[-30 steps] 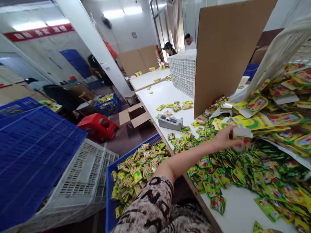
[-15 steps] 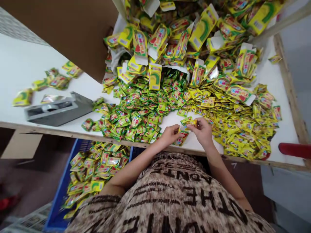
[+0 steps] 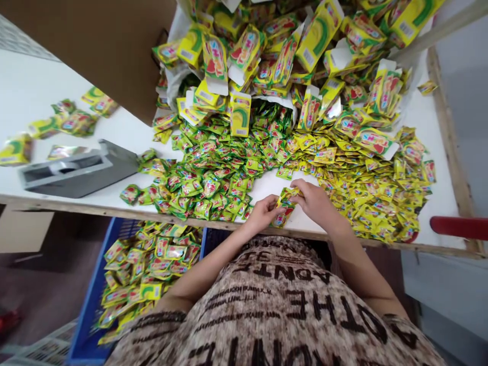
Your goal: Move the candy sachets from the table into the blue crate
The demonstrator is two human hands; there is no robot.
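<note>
My left hand (image 3: 264, 214) and my right hand (image 3: 314, 200) meet at the near edge of the white table (image 3: 38, 96). Both are closed on a small bunch of green and yellow sachets (image 3: 284, 205) held between them. Right behind the hands lies a broad heap of green sachets (image 3: 213, 173), and to the right a heap of yellow sachets (image 3: 373, 193). Farther back, flat yellow cartons (image 3: 290, 51) are piled high.
A grey tape dispenser (image 3: 78, 173) sits at the left on the table, with a few loose packets (image 3: 68, 122) behind it. A brown cardboard sheet (image 3: 102, 46) stands at the back left. Below the table edge a blue crate (image 3: 89, 310) holds more sachets. A red bar (image 3: 459, 226) shows at the right.
One second ago my left arm reached out over the piles while I looked along the table. Since then the view swung down and both hands came together on sachets at the near edge.
</note>
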